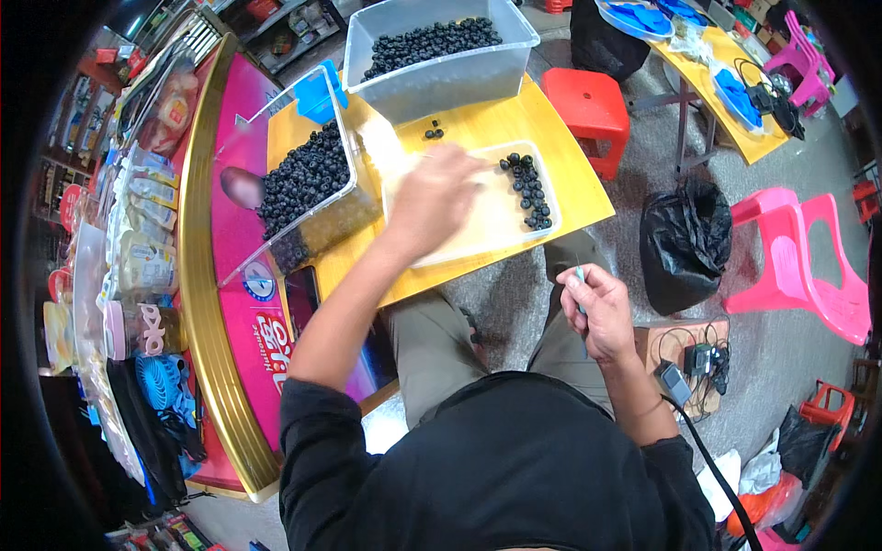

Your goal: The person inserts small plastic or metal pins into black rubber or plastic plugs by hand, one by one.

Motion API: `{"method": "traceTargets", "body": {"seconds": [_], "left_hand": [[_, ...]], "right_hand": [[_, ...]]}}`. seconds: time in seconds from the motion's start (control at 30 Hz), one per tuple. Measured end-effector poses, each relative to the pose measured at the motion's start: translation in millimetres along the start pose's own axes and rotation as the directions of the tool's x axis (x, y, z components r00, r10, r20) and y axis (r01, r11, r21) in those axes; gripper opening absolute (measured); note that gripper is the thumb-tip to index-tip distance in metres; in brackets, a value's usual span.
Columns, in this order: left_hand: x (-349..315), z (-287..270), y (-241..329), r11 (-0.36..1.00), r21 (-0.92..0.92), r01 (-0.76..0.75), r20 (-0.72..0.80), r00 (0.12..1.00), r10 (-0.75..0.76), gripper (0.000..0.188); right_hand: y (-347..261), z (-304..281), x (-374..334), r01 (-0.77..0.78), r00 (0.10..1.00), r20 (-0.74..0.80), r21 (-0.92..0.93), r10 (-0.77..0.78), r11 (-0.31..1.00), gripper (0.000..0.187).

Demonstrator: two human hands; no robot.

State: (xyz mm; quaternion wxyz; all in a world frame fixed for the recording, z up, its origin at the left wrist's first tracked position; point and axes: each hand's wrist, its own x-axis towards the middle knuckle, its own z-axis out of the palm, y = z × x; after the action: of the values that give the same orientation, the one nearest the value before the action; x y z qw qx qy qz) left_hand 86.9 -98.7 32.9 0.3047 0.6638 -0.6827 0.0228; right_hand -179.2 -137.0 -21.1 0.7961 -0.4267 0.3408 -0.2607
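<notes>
My left hand [436,204], smeared by motion, is over the left part of a shallow white tray [487,225]; its fingers are too blurred to read. Along the tray's right side lies a group of small round black pieces [530,191]. A few more black pieces [434,130] sit on the yellow table [581,197] just behind the tray. In front of the tray's right corner, my right hand [599,310] is closed around a thin pale teal tool [581,275] with its narrow tip pointing up. What the tool is, I cannot make out.
Left of the tray, a clear bin [342,216] holds many black pieces, with a blue scoop-like container [317,95] at its back corner. Another clear bin [441,87] stands behind. A red stool [588,110], black bag [684,243] and pink chair [799,257] are to the right.
</notes>
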Motion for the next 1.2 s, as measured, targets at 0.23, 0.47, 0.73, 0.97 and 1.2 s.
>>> {"method": "traceTargets", "body": {"seconds": [0.23,0.47,0.73,0.97,1.2], "left_hand": [[32.5,93.1,-15.6,0.993,-0.107,-0.050,0.294,0.953,0.079,0.053],[22.6,102.8,-20.6,0.994,-0.043,-0.097,0.237,0.966,0.104,0.063],[17.6,100.0,-29.7,0.972,0.083,-0.218,0.390,0.905,0.170,0.049],[-15.7,42.9,-53.9,0.977,-0.197,0.086,0.198,0.979,-0.046,0.032],[0.1,63.9,-61.8,0.973,-0.024,0.230,0.097,0.969,-0.226,0.016]], "right_hand": [[-3.2,-4.1,-2.1,0.017,1.000,-0.025,-0.029,-0.017,0.999,0.014],[0.7,-11.0,2.1,-0.008,0.999,-0.049,-0.012,0.007,1.000,0.012],[0.6,-8.3,-2.5,-0.003,0.999,-0.047,-0.029,0.002,1.000,0.012],[3.8,-15.7,-5.3,0.003,0.997,-0.083,-0.026,-0.006,1.000,0.012],[4.9,-10.9,-4.6,-0.006,0.997,-0.078,-0.057,0.001,0.998,0.011]]}}
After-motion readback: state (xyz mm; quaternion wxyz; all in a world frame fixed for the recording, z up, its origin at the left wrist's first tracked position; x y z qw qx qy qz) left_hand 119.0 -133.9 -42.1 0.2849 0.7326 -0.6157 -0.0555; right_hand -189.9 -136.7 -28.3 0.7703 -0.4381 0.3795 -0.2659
